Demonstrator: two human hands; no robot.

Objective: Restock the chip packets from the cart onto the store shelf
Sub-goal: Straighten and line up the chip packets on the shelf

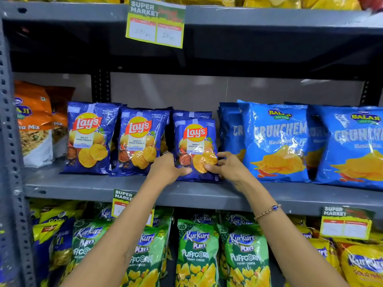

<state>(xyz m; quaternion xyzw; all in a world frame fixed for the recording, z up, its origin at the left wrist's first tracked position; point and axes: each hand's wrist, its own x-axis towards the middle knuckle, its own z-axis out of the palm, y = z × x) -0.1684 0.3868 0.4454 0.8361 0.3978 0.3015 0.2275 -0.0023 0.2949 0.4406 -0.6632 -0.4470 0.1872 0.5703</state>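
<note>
Three rows of dark blue Lay's Magic Masala packets stand upright on the grey middle shelf [83, 186]. Both hands grip the lower part of the front packet of the right-hand row [194, 141]. My left hand [166, 168] holds its lower left edge with the thumb across the front. My right hand [227, 165] holds its lower right corner, thumb on the printed chips. More packets stand behind it. The other two Lay's rows [88, 137] [139, 141] stand to the left, untouched. The cart is out of view.
Light blue Balaji Crunchem packets [275, 141] crowd the shelf just right of my right hand. Orange Balaji mix packets [34, 123] stand at far left. Green Kurkure Puffcorn packets [196, 251] fill the shelf below. Price tags [155, 23] hang from shelf edges.
</note>
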